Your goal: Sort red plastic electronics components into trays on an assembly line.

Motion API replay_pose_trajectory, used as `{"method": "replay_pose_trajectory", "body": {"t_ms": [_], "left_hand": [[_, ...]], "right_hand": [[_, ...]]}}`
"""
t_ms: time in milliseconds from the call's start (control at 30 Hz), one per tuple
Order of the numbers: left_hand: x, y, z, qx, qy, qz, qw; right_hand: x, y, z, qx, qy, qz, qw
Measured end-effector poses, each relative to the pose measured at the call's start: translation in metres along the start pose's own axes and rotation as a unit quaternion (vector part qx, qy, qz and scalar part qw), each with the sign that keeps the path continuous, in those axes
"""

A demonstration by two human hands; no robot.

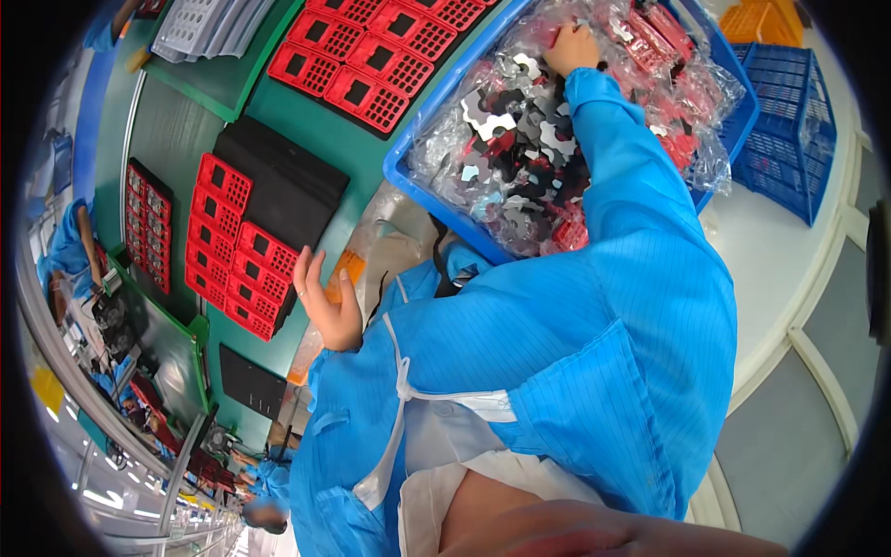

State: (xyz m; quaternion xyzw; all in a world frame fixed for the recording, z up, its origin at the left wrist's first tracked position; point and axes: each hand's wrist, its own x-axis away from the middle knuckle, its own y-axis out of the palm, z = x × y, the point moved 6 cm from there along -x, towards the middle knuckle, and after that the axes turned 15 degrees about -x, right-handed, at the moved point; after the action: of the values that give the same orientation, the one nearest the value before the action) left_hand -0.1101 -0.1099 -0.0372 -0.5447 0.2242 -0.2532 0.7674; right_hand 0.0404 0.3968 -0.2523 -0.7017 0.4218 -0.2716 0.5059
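Nearest, the blue smock (pixel 594 371) fills six o'clock, its right sleeve stretched toward one, seemingly because the blue bin (pixel 397 174) sits at arm's length. There the right hand (pixel 573 51) dips bent fingers among film-wrapped red parts (pixel 647 45), their grip impossible to tell. At nine o'clock the left hand (pixel 334 306) spreads its fingers wide, holding nothing, just beside red trays (pixel 235 255), probably laid in rows for order

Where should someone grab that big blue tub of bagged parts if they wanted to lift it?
The blue tub is probably best gripped by its rim, left and right sides together, coming from outside: the left rim shows bare, while heaped, bagged parts fill the inside.
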Motion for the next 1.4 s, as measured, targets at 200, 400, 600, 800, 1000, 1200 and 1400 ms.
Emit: {"method": "replay_pose_trajectory", "body": {"t_ms": [200,400,600,800,1000,1200,1400], "left_hand": [[-0.027,0.010,0.040,0.040,0.048,-0.020,0.998],[-0.057,0.081,0.117,0.371,0.029,-0.242,0.896],[-0.056,0.148,0.223,0.409,-0.029,-0.518,0.750],[-0.027,0.169,0.205,0.537,-0.167,-0.518,0.644],[-0.010,0.158,0.191,0.445,-0.075,-0.507,0.734],[-0.011,0.165,0.185,0.522,-0.114,-0.468,0.704],[-0.026,0.155,0.173,0.514,-0.164,-0.230,0.810]], "right_hand": [[-0.002,-0.039,0.018,0.057,-0.020,-0.053,0.997],[0.096,-0.138,-0.005,-0.423,0.231,-0.279,0.831],[0.227,-0.105,-0.078,-0.902,0.305,-0.218,0.214],[0.269,-0.080,-0.088,-0.794,0.366,-0.098,0.475],[0.217,-0.108,-0.061,-0.711,0.180,-0.151,0.663],[0.207,-0.090,-0.007,-0.727,0.304,-0.011,0.615],[0.271,-0.114,-0.116,-0.589,0.166,-0.190,0.768]]}}
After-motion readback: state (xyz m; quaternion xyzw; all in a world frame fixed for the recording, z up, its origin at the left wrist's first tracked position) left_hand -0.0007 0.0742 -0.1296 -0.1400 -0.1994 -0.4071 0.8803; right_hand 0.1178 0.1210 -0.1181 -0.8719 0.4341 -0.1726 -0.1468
